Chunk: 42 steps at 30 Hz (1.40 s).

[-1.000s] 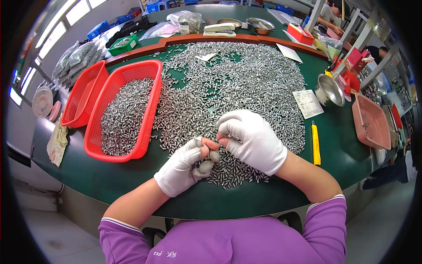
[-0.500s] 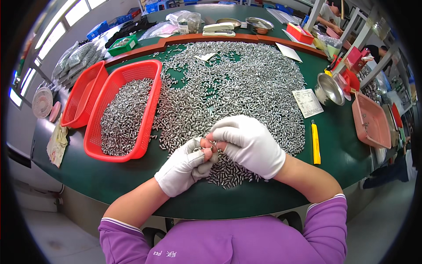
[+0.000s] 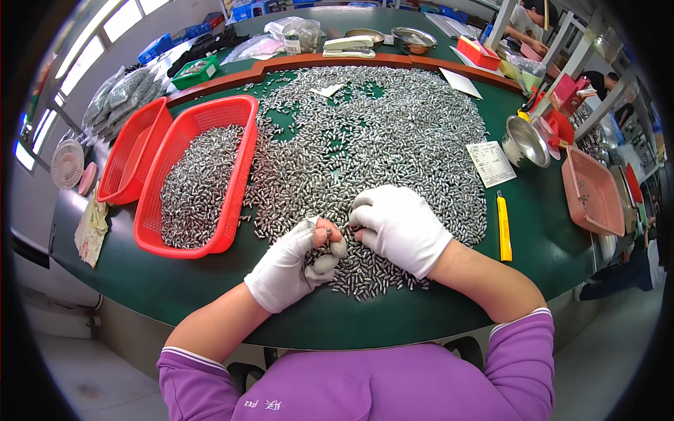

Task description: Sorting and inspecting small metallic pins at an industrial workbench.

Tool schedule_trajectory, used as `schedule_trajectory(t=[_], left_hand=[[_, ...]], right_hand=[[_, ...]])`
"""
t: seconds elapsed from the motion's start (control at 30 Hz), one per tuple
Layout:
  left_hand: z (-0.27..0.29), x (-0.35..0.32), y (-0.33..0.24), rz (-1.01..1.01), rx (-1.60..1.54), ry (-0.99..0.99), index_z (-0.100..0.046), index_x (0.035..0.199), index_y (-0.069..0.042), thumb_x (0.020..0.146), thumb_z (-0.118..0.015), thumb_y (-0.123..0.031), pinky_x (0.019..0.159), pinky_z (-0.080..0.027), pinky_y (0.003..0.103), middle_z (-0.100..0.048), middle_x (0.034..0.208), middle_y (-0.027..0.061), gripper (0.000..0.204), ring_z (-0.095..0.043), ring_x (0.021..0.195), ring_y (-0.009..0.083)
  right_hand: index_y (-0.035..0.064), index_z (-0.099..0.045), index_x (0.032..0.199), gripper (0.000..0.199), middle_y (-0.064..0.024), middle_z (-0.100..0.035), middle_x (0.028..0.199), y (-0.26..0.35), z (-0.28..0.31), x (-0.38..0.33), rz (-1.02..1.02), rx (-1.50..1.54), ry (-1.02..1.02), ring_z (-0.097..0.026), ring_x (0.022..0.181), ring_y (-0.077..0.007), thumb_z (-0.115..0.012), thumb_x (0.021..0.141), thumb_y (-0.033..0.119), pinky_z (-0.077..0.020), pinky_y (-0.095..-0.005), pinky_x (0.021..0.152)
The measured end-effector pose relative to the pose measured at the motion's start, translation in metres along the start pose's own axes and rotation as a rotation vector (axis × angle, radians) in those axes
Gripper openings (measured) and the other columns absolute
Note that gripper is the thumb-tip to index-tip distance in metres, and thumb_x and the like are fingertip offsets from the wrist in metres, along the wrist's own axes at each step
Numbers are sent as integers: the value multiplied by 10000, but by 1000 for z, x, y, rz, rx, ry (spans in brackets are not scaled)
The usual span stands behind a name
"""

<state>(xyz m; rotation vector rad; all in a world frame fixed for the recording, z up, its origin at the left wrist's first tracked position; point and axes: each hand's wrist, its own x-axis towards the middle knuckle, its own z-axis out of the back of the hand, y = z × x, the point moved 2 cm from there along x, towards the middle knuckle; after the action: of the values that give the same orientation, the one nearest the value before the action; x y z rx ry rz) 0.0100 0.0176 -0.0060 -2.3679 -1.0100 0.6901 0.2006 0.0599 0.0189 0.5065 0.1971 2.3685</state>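
A wide heap of small shiny metal pieces (image 3: 379, 133) covers the green table (image 3: 175, 288). Both my hands wear white gloves and meet at the heap's near edge. My left hand (image 3: 291, 265) is curled around a few of the metal pieces, its bare fingertips pinching one. My right hand (image 3: 400, 226) lies palm down on the heap, its fingertips touching the left hand's. A red basket (image 3: 235, 175) to the left holds many of the same pieces.
A second red basket (image 3: 130, 151) stands left of the first. A yellow utility knife (image 3: 503, 226), a paper slip (image 3: 491, 163), a steel bowl (image 3: 525, 142) and a pink tray (image 3: 593, 193) lie to the right. Bags, boxes and a stapler crowd the far edge. Other people sit at the far right.
My right hand has slid slightly toward the left hand and down the heap. The left hand stays curled on its pieces in nearly the same spot.
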Motion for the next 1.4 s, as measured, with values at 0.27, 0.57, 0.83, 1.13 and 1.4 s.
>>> schedule_trajectory(t=[0.27, 0.57, 0.83, 1.13, 1.4], left_hand=[[1, 0, 1, 4, -4, 3, -544, 1017, -90, 949, -600, -252, 555, -332, 212, -577, 897, 35, 185, -401, 613, 84], [4, 1, 1, -13, -16, 61, -573, 1089, -82, 933, -633, -187, 563, -329, 209, -595, 920, 29, 198, -413, 633, 75], [3, 2, -1, 10, -5, 39, -564, 1115, -87, 923, -652, -231, 578, -331, 205, -587, 958, 23, 256, -412, 651, 71], [5, 1, 2, -9, -27, 28, -549, 1137, -93, 954, -604, -288, 584, -341, 202, -576, 973, 23, 273, -409, 668, 69], [5, 1, 1, 17, -94, 7, -555, 1139, -78, 988, -549, -287, 615, -409, 195, -586, 984, 36, 258, -500, 713, 80]], right_hand=[[82, -667, 812, 94, -65, -631, 952, 3, 1, -1, -23, 19, 58, -627, 847, -293, -684, 761, 159, -515, -408, 754], [82, -679, 807, 107, -67, -629, 997, 6, 13, -5, -35, 3, 115, -618, 902, -290, -696, 752, 172, -511, -421, 779], [84, -675, 847, 131, -62, -631, 976, 3, 5, -2, -42, 12, 73, -623, 903, -286, -703, 753, 170, -512, -411, 779], [52, -633, 820, 190, -89, -649, 889, 17, 37, 7, 157, 178, -276, -633, 781, -289, -755, 675, 61, -512, -380, 677], [55, -657, 863, 203, -93, -656, 979, 18, 32, 7, 77, 77, -229, -637, 855, -301, -755, 687, 82, -520, -388, 733]])
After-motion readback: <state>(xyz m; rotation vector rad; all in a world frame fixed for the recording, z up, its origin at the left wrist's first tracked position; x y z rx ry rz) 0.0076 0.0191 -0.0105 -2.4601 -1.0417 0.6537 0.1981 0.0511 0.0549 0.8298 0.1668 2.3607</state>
